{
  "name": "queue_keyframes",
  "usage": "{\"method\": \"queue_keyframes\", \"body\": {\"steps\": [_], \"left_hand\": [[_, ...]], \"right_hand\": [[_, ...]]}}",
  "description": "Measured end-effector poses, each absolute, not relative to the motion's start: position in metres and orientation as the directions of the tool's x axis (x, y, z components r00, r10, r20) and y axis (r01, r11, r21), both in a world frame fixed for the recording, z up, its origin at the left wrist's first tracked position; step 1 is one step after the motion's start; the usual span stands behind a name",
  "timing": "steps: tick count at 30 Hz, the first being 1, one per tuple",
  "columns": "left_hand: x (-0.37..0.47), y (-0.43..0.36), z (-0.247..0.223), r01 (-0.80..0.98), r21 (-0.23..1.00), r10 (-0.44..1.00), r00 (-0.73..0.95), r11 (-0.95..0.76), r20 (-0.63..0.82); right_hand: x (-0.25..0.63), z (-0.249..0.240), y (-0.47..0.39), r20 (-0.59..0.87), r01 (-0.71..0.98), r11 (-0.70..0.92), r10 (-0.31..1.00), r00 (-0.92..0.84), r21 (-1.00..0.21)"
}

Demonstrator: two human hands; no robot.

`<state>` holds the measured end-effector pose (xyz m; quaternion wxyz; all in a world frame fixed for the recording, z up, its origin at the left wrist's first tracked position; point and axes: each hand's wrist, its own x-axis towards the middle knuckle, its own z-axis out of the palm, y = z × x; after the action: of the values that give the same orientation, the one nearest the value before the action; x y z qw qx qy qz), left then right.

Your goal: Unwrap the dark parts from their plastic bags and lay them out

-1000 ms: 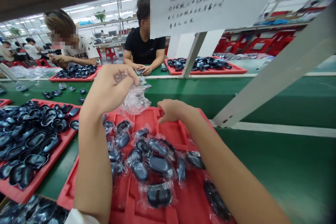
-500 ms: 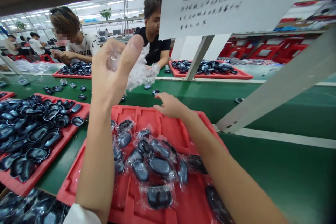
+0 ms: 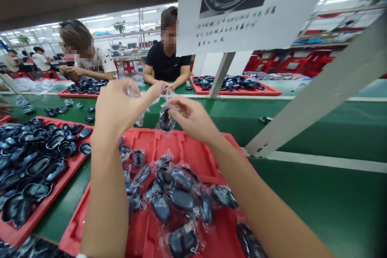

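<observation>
My left hand (image 3: pixel 119 102) is raised over the back left of the red tray (image 3: pixel 196 151), its fingers closed on clear plastic film (image 3: pixel 132 89). To its right, my right hand (image 3: pixel 192 117) pinches a dark oval part in a clear bag (image 3: pixel 167 119), above the tray's back edge. The thumb and fingertips of my left hand reach toward the top of that bag; whether they touch it cannot be made out. Below both hands, several bagged dark parts (image 3: pixel 181 198) lie in the tray.
Another red tray (image 3: pixel 68 173) heaped with dark parts stands at the left. A slanted white post (image 3: pixel 308 92) rises at the right. A paper sheet (image 3: pixel 242 34) hangs above. Two people (image 3: pixel 167 62) sit across the green surface (image 3: pixel 302 129), near more filled trays.
My right hand has risen and moved left, and now holds a bagged part. The plastic bundle at my left hand looks smaller, and that hand has moved left and lower.
</observation>
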<state>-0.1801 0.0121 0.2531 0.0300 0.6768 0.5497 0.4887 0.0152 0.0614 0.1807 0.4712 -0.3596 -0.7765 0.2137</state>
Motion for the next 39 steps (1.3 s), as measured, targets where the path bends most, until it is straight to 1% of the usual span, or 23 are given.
{"method": "queue_keyframes", "body": {"steps": [2, 4, 6, 8, 10, 12, 14, 15, 17, 19, 22, 24, 26, 27, 29, 31, 33, 34, 35, 36, 37, 38, 39], "left_hand": [[-0.181, 0.012, 0.252, 0.732, 0.556, 0.847, 0.053, -0.394, 0.53], [-0.176, 0.015, 0.25, 0.702, 0.542, 0.866, 0.224, -0.461, 0.447], [-0.169, 0.019, 0.247, 0.667, 0.518, 0.838, 0.346, -0.536, 0.423], [-0.162, 0.022, 0.245, 0.641, 0.491, 0.802, 0.395, -0.59, 0.448], [-0.159, 0.024, 0.244, 0.626, 0.473, 0.778, 0.406, -0.619, 0.48], [-0.158, 0.025, 0.244, 0.636, 0.462, 0.776, 0.402, -0.619, 0.485], [-0.16, 0.025, 0.244, 0.652, 0.462, 0.792, 0.41, -0.601, 0.452], [-0.16, 0.024, 0.244, 0.651, 0.47, 0.799, 0.423, -0.596, 0.426], [-0.161, 0.024, 0.245, 0.621, 0.503, 0.799, 0.464, -0.601, 0.381], [-0.159, 0.023, 0.246, 0.572, 0.521, 0.772, 0.511, -0.633, 0.377], [-0.154, 0.02, 0.248, 0.48, 0.504, 0.693, 0.566, -0.718, 0.447], [-0.152, 0.02, 0.247, 0.448, 0.477, 0.653, 0.565, -0.756, 0.504], [-0.152, 0.022, 0.245, 0.473, 0.458, 0.658, 0.539, -0.753, 0.526], [-0.153, 0.024, 0.244, 0.51, 0.451, 0.68, 0.511, -0.732, 0.525], [-0.157, 0.027, 0.242, 0.61, 0.439, 0.74, 0.423, -0.66, 0.523], [-0.161, 0.028, 0.241, 0.694, 0.42, 0.78, 0.339, -0.585, 0.526], [-0.164, 0.025, 0.243, 0.711, 0.408, 0.784, 0.329, -0.573, 0.527], [-0.164, 0.022, 0.244, 0.696, 0.415, 0.78, 0.346, -0.587, 0.522], [-0.164, 0.018, 0.247, 0.67, 0.429, 0.775, 0.373, -0.605, 0.51], [-0.164, 0.015, 0.249, 0.643, 0.448, 0.771, 0.397, -0.621, 0.498], [-0.165, 0.013, 0.251, 0.62, 0.469, 0.77, 0.408, -0.628, 0.491], [-0.166, 0.011, 0.252, 0.608, 0.49, 0.774, 0.403, -0.625, 0.488], [-0.168, 0.01, 0.254, 0.608, 0.506, 0.784, 0.382, -0.612, 0.488]], "right_hand": [[0.025, 0.202, 0.05, 0.643, 0.251, 0.671, 0.741, -0.193, -0.698], [0.029, 0.213, 0.039, 0.687, 0.16, 0.692, 0.72, -0.099, -0.704], [0.029, 0.218, 0.032, 0.713, 0.12, 0.713, 0.699, -0.051, -0.69], [0.032, 0.22, 0.029, 0.722, 0.167, 0.722, 0.688, -0.071, -0.672], [0.036, 0.221, 0.027, 0.711, 0.324, 0.721, 0.682, -0.173, -0.613], [0.041, 0.222, 0.026, 0.682, 0.482, 0.731, 0.659, -0.317, -0.483], [0.045, 0.223, 0.026, 0.658, 0.539, 0.762, 0.617, -0.432, -0.359], [0.046, 0.224, 0.025, 0.658, 0.535, 0.778, 0.595, -0.46, -0.329], [0.047, 0.224, 0.025, 0.668, 0.499, 0.801, 0.573, -0.475, -0.331], [0.049, 0.223, 0.025, 0.682, 0.433, 0.819, 0.562, -0.469, -0.377], [0.052, 0.219, 0.032, 0.718, 0.318, 0.824, 0.565, -0.406, -0.469], [0.054, 0.214, 0.04, 0.736, 0.255, 0.814, 0.581, -0.348, -0.522], [0.054, 0.209, 0.047, 0.728, 0.246, 0.798, 0.603, -0.326, -0.551], [0.054, 0.207, 0.048, 0.73, 0.275, 0.791, 0.611, -0.306, -0.547], [0.051, 0.208, 0.045, 0.758, 0.371, 0.79, 0.594, -0.269, -0.487], [0.045, 0.213, 0.036, 0.781, 0.472, 0.802, 0.541, -0.312, -0.367], [0.04, 0.218, 0.027, 0.761, 0.533, 0.81, 0.501, -0.412, -0.244], [0.038, 0.22, 0.025, 0.763, 0.555, 0.802, 0.497, -0.413, -0.222], [0.038, 0.22, 0.026, 0.793, 0.58, 0.779, 0.501, -0.346, -0.239], [0.039, 0.219, 0.029, 0.829, 0.604, 0.741, 0.512, -0.224, -0.294], [0.043, 0.215, 0.035, 0.84, 0.627, 0.683, 0.537, -0.082, -0.375], [0.048, 0.21, 0.044, 0.805, 0.66, 0.597, 0.593, 0.019, -0.456], [0.055, 0.203, 0.054, 0.729, 0.709, 0.487, 0.682, 0.057, -0.51]]}}
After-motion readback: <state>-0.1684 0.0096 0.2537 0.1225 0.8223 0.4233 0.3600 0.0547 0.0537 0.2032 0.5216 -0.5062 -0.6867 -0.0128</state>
